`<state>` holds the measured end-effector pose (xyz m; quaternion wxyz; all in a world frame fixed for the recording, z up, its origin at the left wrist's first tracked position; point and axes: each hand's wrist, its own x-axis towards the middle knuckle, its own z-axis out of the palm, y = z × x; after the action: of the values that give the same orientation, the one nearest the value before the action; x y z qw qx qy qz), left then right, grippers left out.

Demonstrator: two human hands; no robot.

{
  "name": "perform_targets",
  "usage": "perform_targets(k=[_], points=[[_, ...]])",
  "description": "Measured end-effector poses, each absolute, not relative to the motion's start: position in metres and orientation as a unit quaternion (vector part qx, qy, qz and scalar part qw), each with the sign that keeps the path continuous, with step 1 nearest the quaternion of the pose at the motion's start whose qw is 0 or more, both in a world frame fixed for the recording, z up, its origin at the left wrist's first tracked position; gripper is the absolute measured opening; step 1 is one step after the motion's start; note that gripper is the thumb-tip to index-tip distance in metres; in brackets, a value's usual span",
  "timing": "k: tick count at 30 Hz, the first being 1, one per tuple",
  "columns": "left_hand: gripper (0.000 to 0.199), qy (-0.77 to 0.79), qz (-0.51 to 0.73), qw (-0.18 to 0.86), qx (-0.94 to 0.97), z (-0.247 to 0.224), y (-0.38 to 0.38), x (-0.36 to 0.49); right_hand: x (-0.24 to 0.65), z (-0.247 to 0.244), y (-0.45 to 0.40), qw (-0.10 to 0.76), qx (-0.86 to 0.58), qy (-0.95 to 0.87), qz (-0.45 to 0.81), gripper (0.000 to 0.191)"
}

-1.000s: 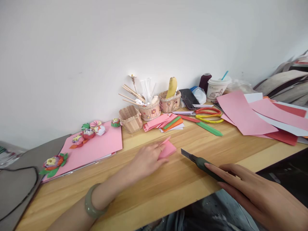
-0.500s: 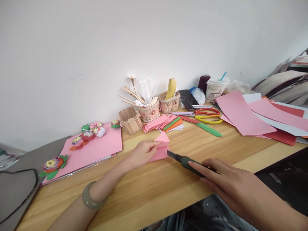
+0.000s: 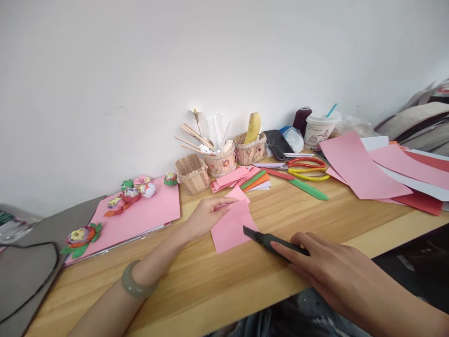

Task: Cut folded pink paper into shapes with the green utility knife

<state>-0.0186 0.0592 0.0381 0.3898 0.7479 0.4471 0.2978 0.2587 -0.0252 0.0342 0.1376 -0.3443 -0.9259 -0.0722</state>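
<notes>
A creased sheet of pink paper (image 3: 233, 228) lies in front of me on the wooden table. My left hand (image 3: 206, 216), with a ring and a bangle on the arm, grips the sheet near its crease. The thumb and extended forefinger are at the paper's upper part, and part of the sheet shows beyond them. A dark green utility knife (image 3: 277, 244) is in my right hand (image 3: 322, 260), forefinger along its handle. Its blade points left, over the lower right part of the pink sheet; whether it touches the paper I cannot tell.
Behind the sheet lie a pile of coloured paper strips (image 3: 238, 178) and small wooden baskets (image 3: 192, 175). Scissors (image 3: 308, 174) and large coloured sheets (image 3: 365, 168) are at right, near a paper cup (image 3: 320, 131). Paper flowers (image 3: 82, 236) rest on pink sheets (image 3: 161, 206) at left.
The pink sheet now lies opened out toward me, showing a larger lower part. My left hand has shifted slightly up and left; the knife has moved slightly, its blade now over the sheet.
</notes>
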Motion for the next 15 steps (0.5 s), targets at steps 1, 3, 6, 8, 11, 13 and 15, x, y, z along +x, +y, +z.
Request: perform_targets(k=[1, 3, 6, 8, 11, 13, 15], points=[[0.035, 0.446, 0.304, 0.392, 0.745, 0.0404, 0.0593, -0.0198, 0.2587, 0.034, -0.0252, 0.139, -0.346, -0.925, -0.072, 0.056], [0.043, 0.443, 0.321, 0.396, 0.738, 0.0449, 0.0601, -0.022, 0.2589, 0.0334, -0.0258, 0.147, -0.349, -0.923, -0.073, 0.056], [0.059, 0.446, 0.352, 0.406, 0.716, 0.0486, 0.0626, -0.0238, 0.2594, 0.0324, -0.0277, 0.15, -0.355, -0.92, -0.073, 0.055], [0.06, 0.454, 0.364, 0.418, 0.698, 0.0485, 0.0645, -0.0237, 0.2595, 0.0321, -0.029, 0.147, -0.357, -0.919, -0.077, 0.054], [0.053, 0.473, 0.368, 0.444, 0.666, 0.0471, 0.0657, -0.0222, 0.2593, 0.0323, -0.0301, 0.141, -0.358, -0.92, -0.08, 0.054], [0.051, 0.488, 0.372, 0.458, 0.643, 0.0475, 0.0641, -0.0203, 0.2593, 0.0327, -0.0302, 0.143, -0.355, -0.92, -0.081, 0.053], [0.052, 0.499, 0.377, 0.471, 0.621, 0.0496, 0.0605, -0.0173, 0.2599, 0.0329, -0.0302, 0.146, -0.353, -0.92, -0.085, 0.052]])
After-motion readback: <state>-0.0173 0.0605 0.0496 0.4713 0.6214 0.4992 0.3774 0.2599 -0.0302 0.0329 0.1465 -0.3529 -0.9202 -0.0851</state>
